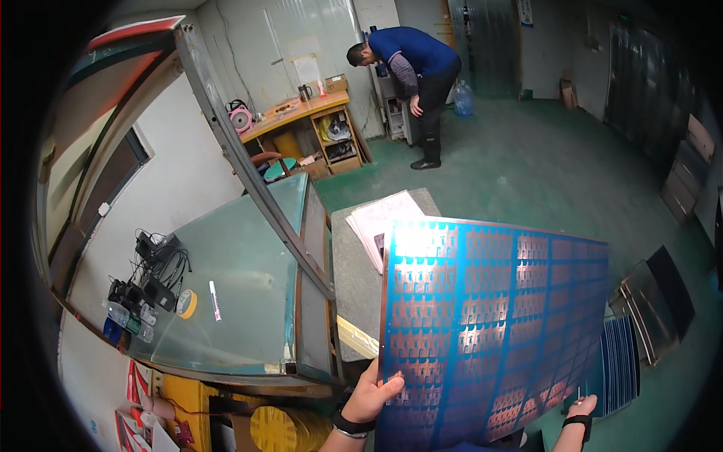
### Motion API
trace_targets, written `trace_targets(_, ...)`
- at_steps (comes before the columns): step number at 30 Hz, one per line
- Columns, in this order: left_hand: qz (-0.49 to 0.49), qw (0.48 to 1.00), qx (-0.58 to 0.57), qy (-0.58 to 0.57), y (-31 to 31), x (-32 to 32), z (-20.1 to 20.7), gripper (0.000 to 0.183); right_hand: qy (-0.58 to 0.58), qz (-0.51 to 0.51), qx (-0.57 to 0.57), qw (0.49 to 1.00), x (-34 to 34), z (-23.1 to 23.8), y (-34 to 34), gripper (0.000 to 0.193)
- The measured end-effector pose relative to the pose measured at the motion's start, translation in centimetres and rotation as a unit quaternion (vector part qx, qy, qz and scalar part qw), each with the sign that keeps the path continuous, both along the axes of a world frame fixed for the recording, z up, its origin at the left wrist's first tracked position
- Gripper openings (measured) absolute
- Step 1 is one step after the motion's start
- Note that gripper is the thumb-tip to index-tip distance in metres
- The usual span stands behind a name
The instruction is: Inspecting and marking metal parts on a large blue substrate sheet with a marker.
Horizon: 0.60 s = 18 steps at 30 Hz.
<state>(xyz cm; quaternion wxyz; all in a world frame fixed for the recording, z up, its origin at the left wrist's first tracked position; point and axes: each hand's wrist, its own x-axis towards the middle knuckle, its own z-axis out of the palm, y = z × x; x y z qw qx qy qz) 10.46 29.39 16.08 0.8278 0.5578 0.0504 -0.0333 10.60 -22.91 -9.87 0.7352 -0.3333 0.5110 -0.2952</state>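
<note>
A large copper-clad circuit board panel [497,324], blue with rows of shiny copper patterns, is held up tilted in front of me. My left hand [373,392] grips its left edge low down, thumb on the front face; the fingers behind are hidden. By the lower right edge of the panel is my right hand [581,408], closed, with a thin pale stick-like thing [578,393] showing at its fingertips. Whether this hand also touches the panel, I cannot tell. Dark bands circle both wrists.
Left stands a glass-topped table [248,264] with a marker [215,301], yellow tape roll [187,303] and black adapters [154,264]. Papers [388,218] lie on a grey surface behind the panel. More panels [621,361] stand at right. A person [422,68] bends near a desk [294,113].
</note>
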Motion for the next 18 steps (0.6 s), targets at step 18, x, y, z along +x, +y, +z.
trace_targets(18, -0.071, 0.997, 0.027, -0.025, 0.2, 0.7, -1.7, 0.054, -0.306, 0.334, -0.45, 0.77, 7.7, 27.1, 19.2, 0.025)
